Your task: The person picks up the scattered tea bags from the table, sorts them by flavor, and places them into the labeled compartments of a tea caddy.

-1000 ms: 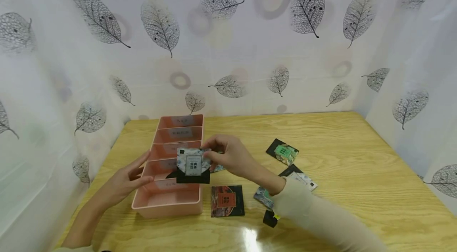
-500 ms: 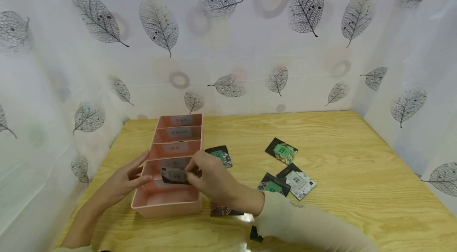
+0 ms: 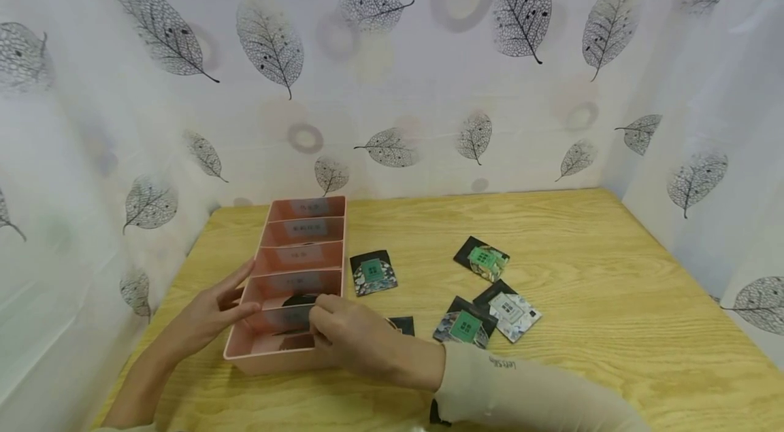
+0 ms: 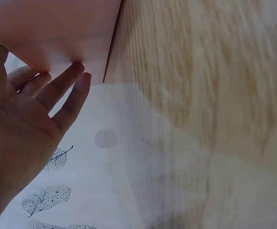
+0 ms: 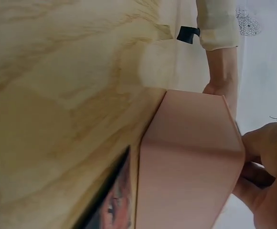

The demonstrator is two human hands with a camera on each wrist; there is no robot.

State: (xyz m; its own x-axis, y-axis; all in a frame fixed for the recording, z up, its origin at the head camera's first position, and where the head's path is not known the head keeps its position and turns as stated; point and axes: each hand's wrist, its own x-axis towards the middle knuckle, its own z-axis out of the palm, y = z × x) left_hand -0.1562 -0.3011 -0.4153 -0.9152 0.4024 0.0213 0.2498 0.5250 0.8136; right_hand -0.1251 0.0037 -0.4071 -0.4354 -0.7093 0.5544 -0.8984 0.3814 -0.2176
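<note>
Pink box (image 3: 278,365), dark packets (image 3: 299,299) inside, relaxed left hand (image 3: 211,309) against it, right hand (image 3: 361,337), hold unclear

Head view above, wrist views close in
Head camera faces forward and down; wrist cameras, tilted and near, share the pink box (image 3: 282,364), seemingly seen from opposite sides.

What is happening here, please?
A person is working at a pink divided box. Their left hand touches its left side, while their right hand reaches over the right wall into the nearest compartment; whether it holds anything is hidden. Something black lies in the next compartment. Several packets lie on the wooden table, right of the box.
</note>
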